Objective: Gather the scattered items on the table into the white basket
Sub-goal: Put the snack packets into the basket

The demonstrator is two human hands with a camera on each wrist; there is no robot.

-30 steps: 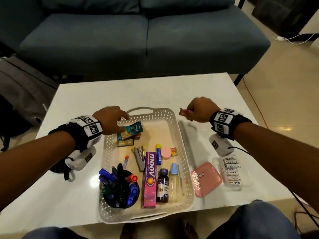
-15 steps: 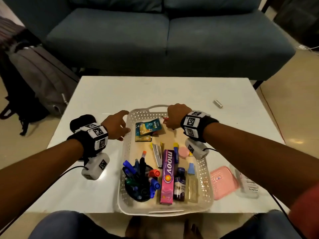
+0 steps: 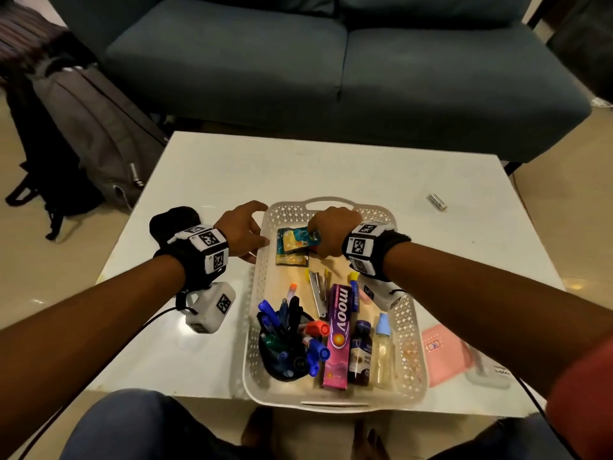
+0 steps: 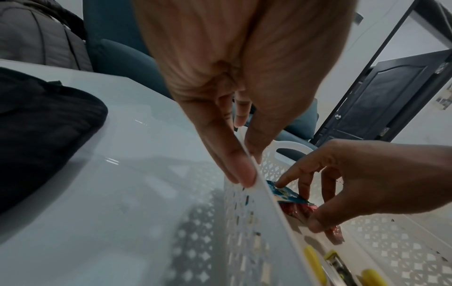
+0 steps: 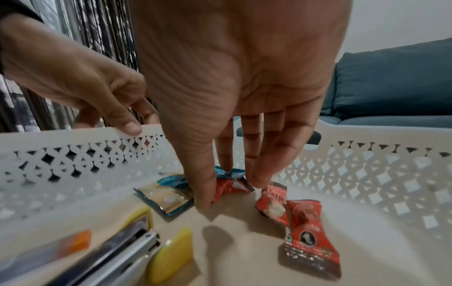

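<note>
1. My right hand (image 3: 331, 234) has come into the white basket (image 3: 253, 303), fingers (image 5: 254, 170) pinching the red sachet (image 5: 232, 188) at its floor.
2. My left hand (image 3: 243, 232) now pinches the rim.
3. The pink case (image 3: 444, 356) and battery (image 3: 437, 201) lie out on the bench (image 3: 331, 167).

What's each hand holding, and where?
Right hand pinches one end of the red sachet strip; left hand pinches the left rim of the white perforated basket.
</note>
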